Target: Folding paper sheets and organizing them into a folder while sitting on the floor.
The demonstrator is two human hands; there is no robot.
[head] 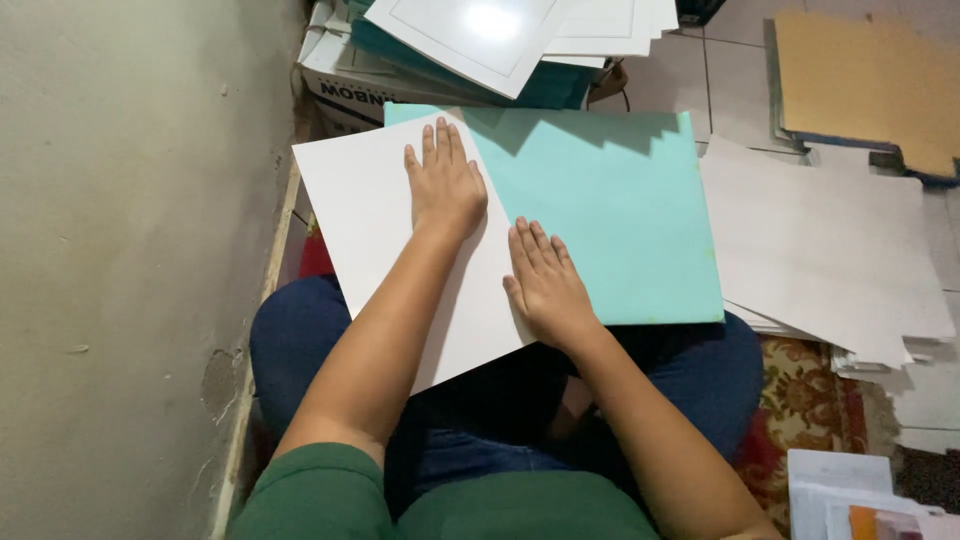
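Nearest to us are our own green sleeves and blue-trousered knees, and across those knees lies the white sheet, turned so its long axis runs from the upper left near the wall down toward our lap, one corner pointing at our body. It overlaps the left part of a turquoise board, which sits squarely with its long side running left to right. Our left hand lies flat on the white sheet's upper right part, fingers stretched out, close together and pointing away from us, gripping nothing. Our right hand presses palm-down where the sheet's edge meets the turquoise board, fingers likewise extended and unclenched; the sheet lies under both palms. To the right, a pile of grey-white cardboard sheets rests on the tiled floor, with a brown board beyond. Ahead, framed white panels are stacked on a box. A plaster wall stands on our left.
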